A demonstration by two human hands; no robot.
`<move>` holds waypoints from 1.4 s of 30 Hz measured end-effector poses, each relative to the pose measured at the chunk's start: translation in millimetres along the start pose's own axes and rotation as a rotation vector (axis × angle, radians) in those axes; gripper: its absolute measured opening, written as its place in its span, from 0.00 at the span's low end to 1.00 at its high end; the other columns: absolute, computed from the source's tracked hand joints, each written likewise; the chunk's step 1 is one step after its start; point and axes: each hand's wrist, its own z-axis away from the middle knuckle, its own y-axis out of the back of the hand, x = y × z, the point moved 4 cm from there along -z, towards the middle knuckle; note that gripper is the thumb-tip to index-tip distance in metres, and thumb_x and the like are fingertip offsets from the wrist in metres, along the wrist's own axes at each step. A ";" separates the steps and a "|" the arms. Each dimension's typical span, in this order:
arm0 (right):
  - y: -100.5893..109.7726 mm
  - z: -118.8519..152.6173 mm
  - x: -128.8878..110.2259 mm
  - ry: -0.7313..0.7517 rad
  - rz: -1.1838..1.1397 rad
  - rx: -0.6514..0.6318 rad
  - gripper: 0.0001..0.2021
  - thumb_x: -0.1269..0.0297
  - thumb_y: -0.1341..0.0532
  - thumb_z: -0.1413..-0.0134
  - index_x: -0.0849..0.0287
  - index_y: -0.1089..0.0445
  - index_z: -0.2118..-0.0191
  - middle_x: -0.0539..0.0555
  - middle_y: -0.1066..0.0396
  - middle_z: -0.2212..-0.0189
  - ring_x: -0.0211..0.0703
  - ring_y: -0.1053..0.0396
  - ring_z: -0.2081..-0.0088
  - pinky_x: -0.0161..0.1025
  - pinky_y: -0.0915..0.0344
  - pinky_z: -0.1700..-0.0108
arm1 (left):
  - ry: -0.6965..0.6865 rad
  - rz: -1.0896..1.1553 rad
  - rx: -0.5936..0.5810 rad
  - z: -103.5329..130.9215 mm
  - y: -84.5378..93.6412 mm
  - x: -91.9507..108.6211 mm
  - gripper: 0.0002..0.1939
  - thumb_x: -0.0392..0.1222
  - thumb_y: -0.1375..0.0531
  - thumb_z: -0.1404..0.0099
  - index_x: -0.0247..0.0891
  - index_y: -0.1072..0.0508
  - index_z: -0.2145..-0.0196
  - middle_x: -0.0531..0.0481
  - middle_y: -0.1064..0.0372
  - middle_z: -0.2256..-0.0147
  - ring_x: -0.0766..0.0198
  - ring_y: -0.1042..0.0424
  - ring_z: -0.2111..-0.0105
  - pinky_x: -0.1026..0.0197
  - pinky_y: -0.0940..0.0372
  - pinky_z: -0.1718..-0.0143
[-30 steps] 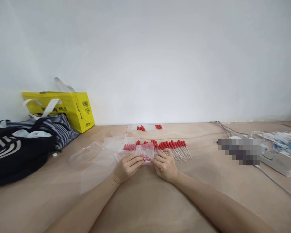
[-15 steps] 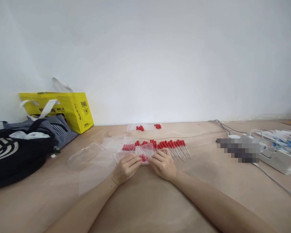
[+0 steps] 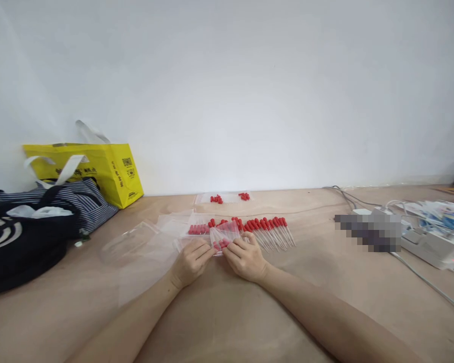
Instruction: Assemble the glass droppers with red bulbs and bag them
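Head view: both bare hands rest on a smooth, pale wooden tabletop (image 3: pixel 325 282), meeting just below centre. The left hand (image 3: pixel 191 262) and the right hand (image 3: pixel 244 258) each pinch, in a closed grip, one lower edge of a small clear plastic bag (image 3: pixel 224 236), a thin, glossy, rectangular pouch with a few red-capped droppers bunched at its bottom. The bag lies between the fingertips, touching the tabletop.

At 1 o'clock from the hands, a row of loose droppers (image 3: pixel 272 231) lies side by side: slim clear tubes with rounded red rubber bulbs, too many and too small to count exactly. At 11 o'clock, a second filled bag (image 3: pixel 200 229) shows a line of red bulbs. At 12 o'clock, near the white wall, a flat bag (image 3: pixel 229 197) holds two small red clusters. At 9 o'clock, several empty clear bags (image 3: pixel 144 252) overlap.

Far at 9 o'clock stand one glossy yellow shopping bag (image 3: pixel 115 169), one striped fabric bag (image 3: pixel 83 201) and one black bag (image 3: pixel 18 247). At 3 o'clock, grey cables (image 3: pixel 423 280) and a white power strip (image 3: pixel 435 247) lie on the tabletop.
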 end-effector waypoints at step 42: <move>-19.5 6.8 46.9 -0.780 -0.586 0.198 0.05 0.68 0.52 0.45 0.57 0.44 0.71 0.57 0.35 0.66 0.42 0.35 0.61 0.39 0.38 0.63 | 1.067 -0.274 -0.470 70.2 5.4 -84.4 0.17 0.48 0.49 0.43 0.38 0.29 0.61 0.43 0.35 0.54 0.54 0.38 0.53 0.52 0.43 0.54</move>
